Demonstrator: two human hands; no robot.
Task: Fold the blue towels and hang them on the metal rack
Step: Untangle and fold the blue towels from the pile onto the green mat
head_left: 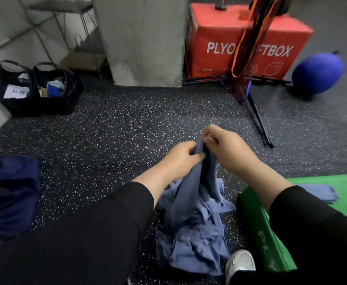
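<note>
Hands first: your left hand (182, 155) and your right hand (226, 147) are close together, up above the floor (127, 124). Both pinch the top edge of one blue towel (201, 177). Your left fingers curl around the cloth from the left side, and your right fingers (208, 134) pinch it from the right, a little higher. The towel hangs straight down from your hands. Its bottom end drops into a crumpled pile of blue towels (191, 243) lying on the floor, right under your hands and between your black sleeves. A white shoe (240, 264) sits just beside the pile, at its lower right. One folded blue towel (320, 192) lies on the green box (333, 186) to your right. Far off on the left, past the two black bags (39, 89), stands a metal rack (70, 33), well apart from the towel you hold.
</note>
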